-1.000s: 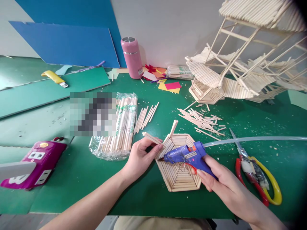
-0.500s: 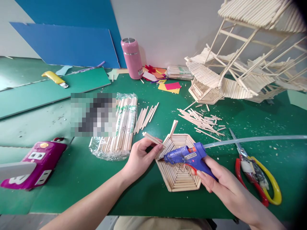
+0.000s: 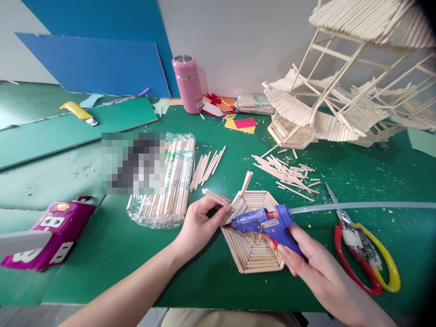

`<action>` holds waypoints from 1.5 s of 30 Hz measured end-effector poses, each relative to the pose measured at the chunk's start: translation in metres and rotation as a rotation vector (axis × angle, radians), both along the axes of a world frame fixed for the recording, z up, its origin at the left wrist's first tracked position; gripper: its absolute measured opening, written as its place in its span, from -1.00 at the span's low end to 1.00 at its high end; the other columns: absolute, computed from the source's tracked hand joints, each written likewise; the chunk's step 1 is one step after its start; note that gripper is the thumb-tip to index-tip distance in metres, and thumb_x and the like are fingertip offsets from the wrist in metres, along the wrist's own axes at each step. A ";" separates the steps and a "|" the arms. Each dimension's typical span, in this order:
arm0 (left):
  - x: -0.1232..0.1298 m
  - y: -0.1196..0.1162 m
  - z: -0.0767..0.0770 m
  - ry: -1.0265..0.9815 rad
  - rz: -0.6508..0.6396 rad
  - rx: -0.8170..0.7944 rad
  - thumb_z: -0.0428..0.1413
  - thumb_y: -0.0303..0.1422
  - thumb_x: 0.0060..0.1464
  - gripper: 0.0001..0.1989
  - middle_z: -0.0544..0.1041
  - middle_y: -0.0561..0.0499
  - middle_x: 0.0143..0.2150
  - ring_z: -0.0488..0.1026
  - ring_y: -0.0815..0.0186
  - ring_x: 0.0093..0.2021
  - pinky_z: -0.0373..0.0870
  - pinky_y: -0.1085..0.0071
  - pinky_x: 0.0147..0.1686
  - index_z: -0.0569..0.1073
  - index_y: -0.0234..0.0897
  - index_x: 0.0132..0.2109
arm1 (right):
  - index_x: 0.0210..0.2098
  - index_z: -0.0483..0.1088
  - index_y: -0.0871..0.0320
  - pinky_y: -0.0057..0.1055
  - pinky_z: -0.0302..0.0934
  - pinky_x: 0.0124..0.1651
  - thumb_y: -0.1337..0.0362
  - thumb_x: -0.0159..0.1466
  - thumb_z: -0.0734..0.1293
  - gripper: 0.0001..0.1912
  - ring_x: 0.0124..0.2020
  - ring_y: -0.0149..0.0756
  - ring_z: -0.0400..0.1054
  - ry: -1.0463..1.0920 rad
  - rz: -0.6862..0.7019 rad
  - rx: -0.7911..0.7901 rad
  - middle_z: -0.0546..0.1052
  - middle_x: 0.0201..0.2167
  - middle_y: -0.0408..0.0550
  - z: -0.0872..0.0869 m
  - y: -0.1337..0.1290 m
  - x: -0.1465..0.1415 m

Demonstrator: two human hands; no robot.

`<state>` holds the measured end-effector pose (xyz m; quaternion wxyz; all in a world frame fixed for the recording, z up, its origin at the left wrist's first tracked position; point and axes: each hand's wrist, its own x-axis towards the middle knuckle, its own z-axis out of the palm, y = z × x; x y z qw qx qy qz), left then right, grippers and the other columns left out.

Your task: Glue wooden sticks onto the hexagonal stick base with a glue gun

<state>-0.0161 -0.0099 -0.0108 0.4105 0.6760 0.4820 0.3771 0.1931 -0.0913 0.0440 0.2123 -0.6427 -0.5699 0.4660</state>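
Between thumb and fingers, my left hand (image 3: pixel 200 222) pinches a short wooden stick piece (image 3: pixel 214 197) at the left edge of a hexagonal panel (image 3: pixel 264 261) made of wooden sticks. The panel lies on the green table, with another stick piece (image 3: pixel 246 183) standing up from its far corner. My right hand (image 3: pixel 306 254) is wrapped round the handle of a blue hot glue gun (image 3: pixel 259 221), fingers at its red trigger. Its nozzle points left, close to the panel's edge by my left fingertips. A long clear glue stick (image 3: pixel 357 206) runs out of its back.
Scissors (image 3: pixel 357 254) with red and yellow handles lie right. Behind are loose cut sticks (image 3: pixel 286 175), a stick-built model (image 3: pixel 327 91) and a pink flask (image 3: pixel 188 86). At left are bagged sticks (image 3: pixel 175 177), a purple power strip (image 3: pixel 57 236) and a yellow cutter (image 3: pixel 76 110).
The glue gun has tilted slightly, its back end and the trailing glue stick now a little lower. My left hand stays in place with the stick piece.
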 end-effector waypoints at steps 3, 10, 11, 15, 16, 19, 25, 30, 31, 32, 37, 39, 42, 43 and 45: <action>-0.001 -0.001 0.000 0.002 -0.002 -0.005 0.09 -0.41 0.03 -0.90 0.56 -0.03 -0.33 0.49 0.32 -0.36 0.45 0.44 -0.36 0.49 -0.32 -0.32 | -0.08 0.31 0.10 -0.55 0.17 -0.51 0.07 0.25 0.11 -0.65 -0.57 -0.39 0.18 -0.016 -0.011 0.041 0.32 -0.60 -0.18 0.001 0.001 -0.002; 0.000 -0.001 0.002 -0.003 0.000 0.006 0.10 -0.43 0.01 -0.91 0.56 -0.03 -0.35 0.49 0.32 -0.34 0.44 0.45 -0.35 0.49 -0.32 -0.33 | 0.03 0.24 0.08 -0.56 0.20 -0.50 0.09 0.25 0.13 -0.61 -0.56 -0.40 0.19 -0.033 -0.045 0.029 0.33 -0.59 -0.19 -0.003 -0.002 0.001; 0.000 0.000 0.002 -0.003 0.001 0.008 0.10 -0.43 0.01 -0.91 0.56 -0.02 -0.35 0.49 0.32 -0.35 0.44 0.45 -0.36 0.49 -0.32 -0.33 | 0.02 0.25 0.09 -0.56 0.20 -0.50 0.09 0.25 0.13 -0.61 -0.56 -0.40 0.19 -0.033 -0.041 0.035 0.33 -0.59 -0.19 -0.002 -0.002 0.001; 0.000 0.000 0.001 -0.002 -0.002 0.008 0.09 -0.41 0.02 -0.91 0.56 -0.03 -0.34 0.49 0.31 -0.35 0.45 0.45 -0.36 0.49 -0.32 -0.33 | -0.06 0.31 0.09 -0.56 0.19 -0.52 0.08 0.25 0.12 -0.64 -0.58 -0.40 0.19 -0.042 -0.035 0.048 0.34 -0.61 -0.18 0.000 -0.001 -0.001; -0.001 0.000 0.001 -0.002 -0.003 0.006 0.09 -0.41 0.02 -0.91 0.56 -0.03 -0.34 0.49 0.31 -0.35 0.45 0.45 -0.36 0.49 -0.32 -0.32 | -0.06 0.31 0.09 -0.56 0.19 -0.52 0.07 0.25 0.12 -0.64 -0.58 -0.40 0.18 -0.044 -0.031 0.050 0.33 -0.61 -0.18 0.001 0.000 -0.001; -0.001 -0.001 0.000 0.000 -0.006 0.004 0.09 -0.41 0.02 -0.90 0.56 -0.04 -0.33 0.49 0.31 -0.34 0.45 0.44 -0.34 0.49 -0.33 -0.32 | -0.03 0.29 0.09 -0.55 0.18 -0.52 0.06 0.25 0.11 -0.62 -0.58 -0.40 0.18 -0.045 -0.017 0.051 0.32 -0.61 -0.18 0.002 0.001 -0.002; 0.000 0.000 0.002 -0.008 -0.006 0.008 0.09 -0.42 0.02 -0.92 0.56 -0.03 -0.34 0.49 0.32 -0.35 0.45 0.44 -0.35 0.48 -0.31 -0.33 | -0.04 0.27 0.10 -0.55 0.18 -0.50 0.09 0.26 0.12 -0.65 -0.56 -0.40 0.18 -0.006 -0.059 0.009 0.32 -0.59 -0.20 -0.001 0.000 -0.002; 0.001 0.000 0.002 -0.011 -0.002 0.011 0.10 -0.42 0.01 -0.91 0.56 -0.02 -0.35 0.49 0.31 -0.35 0.45 0.44 -0.36 0.49 -0.31 -0.33 | -0.05 0.27 0.10 -0.54 0.20 -0.50 0.08 0.25 0.12 -0.65 -0.55 -0.39 0.21 -0.022 -0.061 0.010 0.34 -0.57 -0.18 -0.003 -0.002 0.001; 0.001 0.000 0.002 -0.009 -0.001 0.008 0.10 -0.42 0.01 -0.91 0.56 -0.02 -0.35 0.49 0.32 -0.36 0.45 0.45 -0.36 0.49 -0.31 -0.33 | -0.06 0.28 0.10 -0.54 0.19 -0.51 0.08 0.25 0.12 -0.65 -0.56 -0.39 0.20 -0.028 -0.040 0.022 0.34 -0.58 -0.18 -0.003 -0.002 0.001; 0.001 -0.001 0.001 -0.008 -0.001 0.005 0.10 -0.41 0.01 -0.91 0.56 -0.02 -0.35 0.49 0.32 -0.36 0.45 0.45 -0.37 0.49 -0.31 -0.33 | -0.07 0.29 0.10 -0.55 0.19 -0.51 0.08 0.25 0.12 -0.66 -0.57 -0.39 0.19 -0.035 -0.020 0.035 0.33 -0.59 -0.18 -0.004 -0.001 0.001; 0.000 -0.001 0.000 -0.020 -0.006 -0.007 0.09 -0.42 0.02 -0.91 0.55 -0.02 -0.33 0.49 0.34 -0.37 0.45 0.47 -0.39 0.48 -0.32 -0.33 | -0.03 0.29 0.12 -0.53 0.21 -0.47 0.09 0.26 0.11 -0.62 -0.55 -0.38 0.20 -0.052 -0.025 0.059 0.33 -0.59 -0.18 -0.005 0.001 0.000; -0.001 0.000 0.000 -0.020 -0.008 0.000 0.09 -0.42 0.02 -0.92 0.56 -0.02 -0.34 0.49 0.33 -0.35 0.45 0.46 -0.36 0.48 -0.32 -0.33 | 0.01 0.26 0.11 -0.54 0.20 -0.50 0.08 0.26 0.11 -0.60 -0.56 -0.39 0.19 -0.052 -0.019 0.046 0.32 -0.59 -0.18 -0.005 0.001 0.001; -0.001 0.000 0.000 -0.019 -0.008 0.003 0.10 -0.43 0.01 -0.93 0.56 -0.01 -0.34 0.49 0.32 -0.32 0.44 0.45 -0.33 0.48 -0.32 -0.33 | 0.03 0.24 0.10 -0.53 0.22 -0.48 0.06 0.26 0.11 -0.58 -0.53 -0.38 0.22 -0.057 -0.048 0.032 0.37 -0.54 -0.15 -0.004 0.000 0.002; -0.001 0.000 0.001 -0.017 -0.007 0.000 0.10 -0.43 0.01 -0.93 0.56 -0.01 -0.34 0.49 0.33 -0.33 0.44 0.45 -0.33 0.48 -0.31 -0.33 | 0.04 0.24 0.10 -0.52 0.23 -0.46 0.06 0.25 0.12 -0.58 -0.52 -0.37 0.24 -0.058 -0.062 0.034 0.39 -0.52 -0.14 -0.004 -0.001 0.002; 0.000 -0.001 0.001 -0.013 -0.004 -0.004 0.10 -0.43 0.01 -0.92 0.56 -0.02 -0.34 0.49 0.33 -0.34 0.44 0.45 -0.35 0.49 -0.32 -0.33 | 0.03 0.26 0.10 -0.51 0.24 -0.46 0.08 0.25 0.12 -0.59 -0.53 -0.37 0.25 -0.062 -0.070 0.049 0.41 -0.53 -0.14 -0.003 -0.001 0.001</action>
